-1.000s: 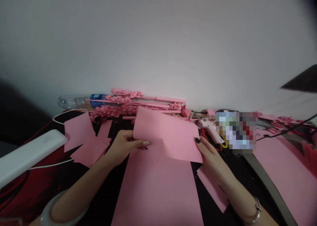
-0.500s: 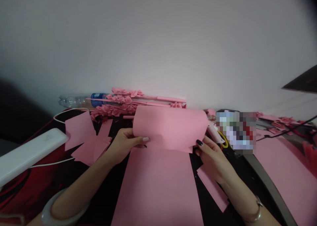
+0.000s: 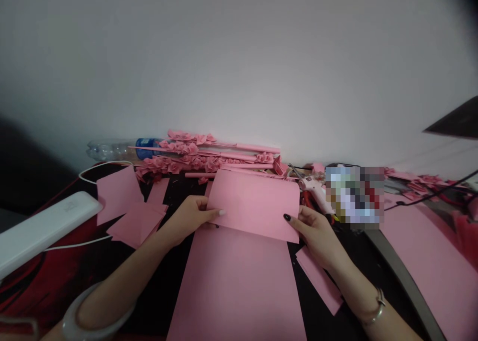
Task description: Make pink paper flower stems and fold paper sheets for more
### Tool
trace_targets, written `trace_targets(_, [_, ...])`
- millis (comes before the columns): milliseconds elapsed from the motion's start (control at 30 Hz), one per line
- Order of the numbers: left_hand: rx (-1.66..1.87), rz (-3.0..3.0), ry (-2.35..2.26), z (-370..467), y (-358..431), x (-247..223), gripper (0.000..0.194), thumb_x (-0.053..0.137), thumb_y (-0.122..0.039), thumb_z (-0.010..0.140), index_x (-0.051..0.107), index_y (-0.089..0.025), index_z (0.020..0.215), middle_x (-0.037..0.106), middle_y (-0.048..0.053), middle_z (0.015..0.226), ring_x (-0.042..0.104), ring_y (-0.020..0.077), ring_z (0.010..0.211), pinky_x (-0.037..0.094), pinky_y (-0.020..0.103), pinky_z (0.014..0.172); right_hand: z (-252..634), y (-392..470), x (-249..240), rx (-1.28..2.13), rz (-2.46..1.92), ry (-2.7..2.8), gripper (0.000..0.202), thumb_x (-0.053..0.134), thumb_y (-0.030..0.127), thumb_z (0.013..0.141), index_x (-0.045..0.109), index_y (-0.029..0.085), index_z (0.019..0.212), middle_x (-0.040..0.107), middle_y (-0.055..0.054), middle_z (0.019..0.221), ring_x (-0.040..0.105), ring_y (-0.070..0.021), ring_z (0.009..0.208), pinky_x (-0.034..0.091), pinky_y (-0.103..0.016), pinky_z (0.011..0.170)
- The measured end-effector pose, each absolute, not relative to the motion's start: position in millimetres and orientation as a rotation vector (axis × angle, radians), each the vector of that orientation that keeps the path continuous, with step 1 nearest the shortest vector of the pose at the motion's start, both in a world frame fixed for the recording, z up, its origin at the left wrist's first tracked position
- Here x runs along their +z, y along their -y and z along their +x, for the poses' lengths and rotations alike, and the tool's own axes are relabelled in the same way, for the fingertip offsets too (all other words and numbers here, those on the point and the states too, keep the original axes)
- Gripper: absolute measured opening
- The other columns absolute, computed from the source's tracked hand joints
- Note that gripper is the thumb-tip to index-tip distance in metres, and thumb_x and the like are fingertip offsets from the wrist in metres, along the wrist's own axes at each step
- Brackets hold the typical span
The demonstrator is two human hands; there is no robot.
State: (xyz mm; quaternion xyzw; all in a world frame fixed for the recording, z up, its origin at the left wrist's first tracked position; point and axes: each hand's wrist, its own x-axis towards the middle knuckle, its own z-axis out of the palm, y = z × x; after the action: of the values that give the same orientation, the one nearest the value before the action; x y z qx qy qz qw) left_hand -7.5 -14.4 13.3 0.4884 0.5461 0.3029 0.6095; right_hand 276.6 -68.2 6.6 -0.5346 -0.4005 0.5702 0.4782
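Note:
A pink paper sheet (image 3: pixel 257 206) curves over between my two hands, its near edge raised above another pink sheet (image 3: pixel 239 291) that lies flat on the dark table. My left hand (image 3: pixel 192 214) pinches the curved paper at its left side, thumb on top. At the right side my right hand (image 3: pixel 313 229) grips it the same way, its dark-nailed thumb pressing on the surface. The fingers beneath the paper are partly hidden. A few narrow pink strips (image 3: pixel 319 281) lie just below my right hand.
Pink paper flowers (image 3: pixel 182 149) on stems lie along the wall beside a plastic bottle (image 3: pixel 112 151). Small pink paper pieces (image 3: pixel 136 221) and a white device (image 3: pixel 48 231) are at left. A pale glue gun (image 3: pixel 315 191) and a larger pink sheet (image 3: pixel 429 261) are at right.
The curved paper has come lower and flatter, its near edge now straighter. My right hand has shifted slightly left and down, uncovering more of the flowers and glue gun behind.

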Motion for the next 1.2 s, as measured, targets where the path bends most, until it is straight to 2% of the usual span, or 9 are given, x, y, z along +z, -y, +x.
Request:
trace_targets(100, [0.72,1.137,-1.24,-8,15,12,0.038,0.077,-0.049,0.065,0.067,-0.012,0.068,0.063,-0.001,0.062,0.057,0.0129,0.055,0.049,0.024,0.052,276,69,6,1.334,-1.35,0.937,0.026,0.083,0.036,0.068,0.065,0.018,0.073,0.071,-0.002,0.071,0.063,-0.0145,0.06,0.05,-0.024,0.057])
trace_targets(233, [0.732,1.156,-1.241,-9,15,11,0.046,0.075,-0.056,0.065,0.069,-0.011,0.069,0.062,0.0,0.063,0.056,0.0131,0.055,0.046,0.024,0.052,274,69,10,1.276,-1.336,0.923,0.027,0.082,0.038,0.07,0.062,0.02,0.069,0.069,0.001,0.068,0.06,-0.0132,0.057,0.049,-0.022,0.051])
trace_targets(333, [0.768,1.195,-1.265,-11,14,10,0.045,0.075,-0.055,0.065,0.07,-0.011,0.07,0.063,0.001,0.062,0.053,0.0118,0.054,0.041,0.022,0.051,274,69,13,1.326,-1.312,0.919,0.022,0.079,0.039,0.073,0.066,0.022,0.078,0.069,0.001,0.073,0.063,-0.0131,0.062,0.054,-0.023,0.056])
trace_targets(467, [0.839,1.172,-1.241,-11,13,9,0.041,0.078,-0.053,0.064,0.07,-0.012,0.067,0.063,0.0,0.061,0.052,0.0112,0.054,0.04,0.021,0.051,276,68,11,1.404,-1.364,0.952,0.027,0.079,0.041,0.072,0.071,0.02,0.086,0.07,-0.002,0.076,0.065,-0.0142,0.062,0.059,-0.026,0.056])
trace_targets(667, [0.837,1.211,-1.255,-8,15,17,0.036,0.08,-0.047,0.063,0.068,-0.014,0.06,0.06,-0.003,0.056,0.052,0.0107,0.052,0.043,0.02,0.048,278,69,9,1.289,-1.396,0.974,0.026,0.083,0.039,0.068,0.07,0.018,0.074,0.07,-0.002,0.074,0.066,-0.0144,0.065,0.061,-0.025,0.059])
trace_targets(833, [0.846,1.2,-1.231,-7,16,21,0.032,0.078,-0.045,0.064,0.069,-0.014,0.061,0.062,-0.001,0.06,0.055,0.013,0.056,0.051,0.023,0.05,275,70,15,1.223,-1.359,0.961,0.037,0.086,0.037,0.063,0.054,0.02,0.059,0.061,0.003,0.058,0.057,-0.0112,0.051,0.058,-0.023,0.048])
trace_targets(967, [0.862,1.229,-1.252,-9,14,15,0.033,0.078,-0.047,0.065,0.073,-0.014,0.067,0.066,0.0,0.063,0.056,0.0138,0.057,0.051,0.023,0.051,275,70,19,1.205,-1.366,0.934,0.044,0.087,0.034,0.063,0.046,0.019,0.056,0.054,0.005,0.056,0.053,-0.0088,0.05,0.061,-0.025,0.051])
trace_targets(1200, [0.839,1.205,-1.234,-11,13,9,0.037,0.079,-0.049,0.063,0.077,-0.016,0.078,0.073,0.003,0.074,0.063,0.0168,0.064,0.054,0.026,0.059,277,71,20,1.269,-1.324,0.917,0.04,0.087,0.032,0.063,0.05,0.018,0.057,0.055,0.005,0.059,0.051,-0.007,0.049,0.06,-0.021,0.046])
